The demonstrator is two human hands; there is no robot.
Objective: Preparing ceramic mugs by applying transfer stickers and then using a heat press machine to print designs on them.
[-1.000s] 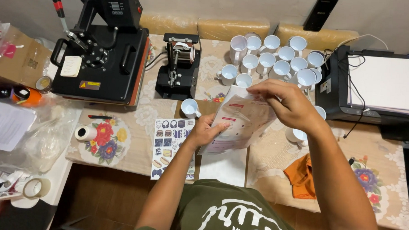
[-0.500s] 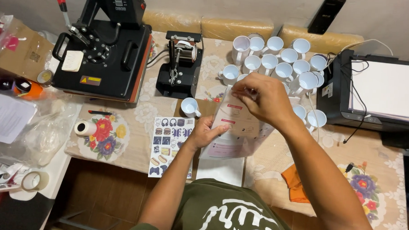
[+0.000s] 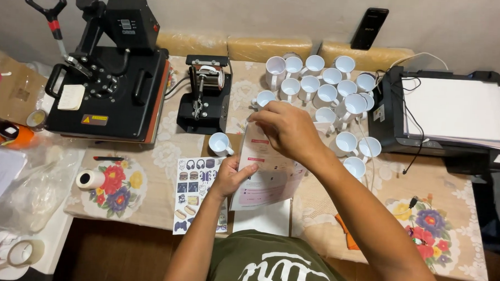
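Right hand hides the printed sheet's top; left hand grips its edge.

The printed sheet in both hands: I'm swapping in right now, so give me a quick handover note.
Left hand grips the printed sheet at its left edge; right hand pinches its top.
The sheet is held above the table, apart from the single mug and the mug press.
White mugs stand unprinted by the printer.
Nothing is loaded in the press.
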